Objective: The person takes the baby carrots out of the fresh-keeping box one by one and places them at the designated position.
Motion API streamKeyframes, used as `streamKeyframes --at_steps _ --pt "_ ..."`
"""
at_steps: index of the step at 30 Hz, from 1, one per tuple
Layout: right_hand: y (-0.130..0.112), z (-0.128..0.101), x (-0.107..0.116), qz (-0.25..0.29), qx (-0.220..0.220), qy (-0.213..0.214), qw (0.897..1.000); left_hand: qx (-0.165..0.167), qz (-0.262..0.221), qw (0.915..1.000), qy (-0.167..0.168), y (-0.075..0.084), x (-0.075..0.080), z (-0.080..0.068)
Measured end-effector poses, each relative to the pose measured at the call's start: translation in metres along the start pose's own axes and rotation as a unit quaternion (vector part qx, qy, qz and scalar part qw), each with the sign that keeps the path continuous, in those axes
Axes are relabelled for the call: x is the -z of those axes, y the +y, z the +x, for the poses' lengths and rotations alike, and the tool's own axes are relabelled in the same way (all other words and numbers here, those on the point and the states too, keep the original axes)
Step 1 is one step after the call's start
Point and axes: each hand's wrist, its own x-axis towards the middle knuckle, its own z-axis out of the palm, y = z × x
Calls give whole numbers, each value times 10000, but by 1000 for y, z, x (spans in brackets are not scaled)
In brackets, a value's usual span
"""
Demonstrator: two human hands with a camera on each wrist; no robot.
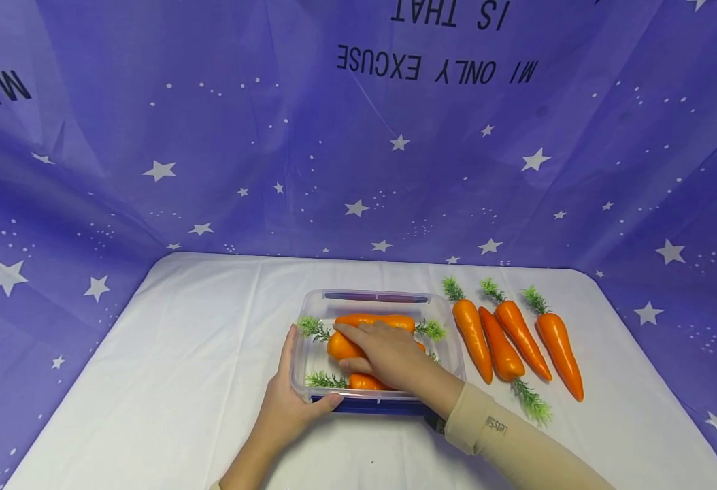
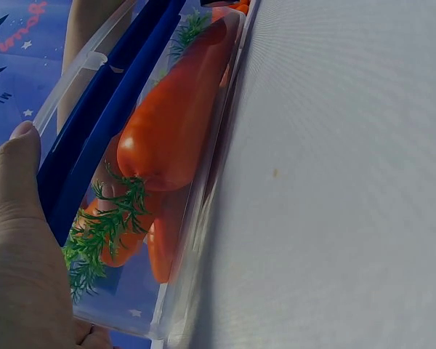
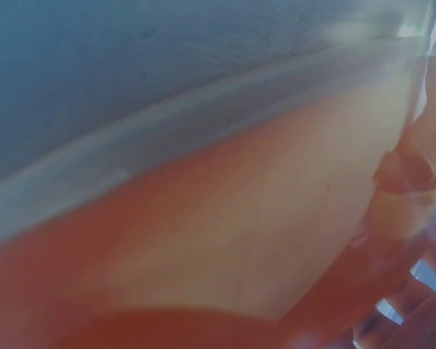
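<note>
Beige sleeve at the bottom edge of the head view leads up to the right hand, nearest of all to the camera. Beyond it the purple starred backdrop fills the whole rear of the scene, with upside-down black lettering near its top. Below that lies the bench, covered in white cloth. Near its middle stands a clear plastic container with blue clips on its long sides, and inside it lie orange carrots with green tops, at least three that I can count. Four more loose carrots lie side by side on the cloth just right of the container, three with tops pointing away and one with its top pointing toward the person

The right hand reaches down into the container, fingers curved over the middle carrot and resting on it; whether they truly clasp it cannot be told, since the right wrist view is only an orange blur. The left hand grips the container's near left corner, thumb pressed along the rim
</note>
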Motion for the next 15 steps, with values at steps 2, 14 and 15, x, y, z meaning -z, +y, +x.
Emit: streamKeyframes --at_steps 2,14,15 --pt "0 0 0 19 -17 0 10000 -53 2 10000 5 0 0 0" --pt "1 0 4 0 -14 203 9998 -111 -3 9999 -1 -2 0 1" --pt "2 0 4 32 -8 225 9997 -100 -7 9999 -6 -2 0 1"
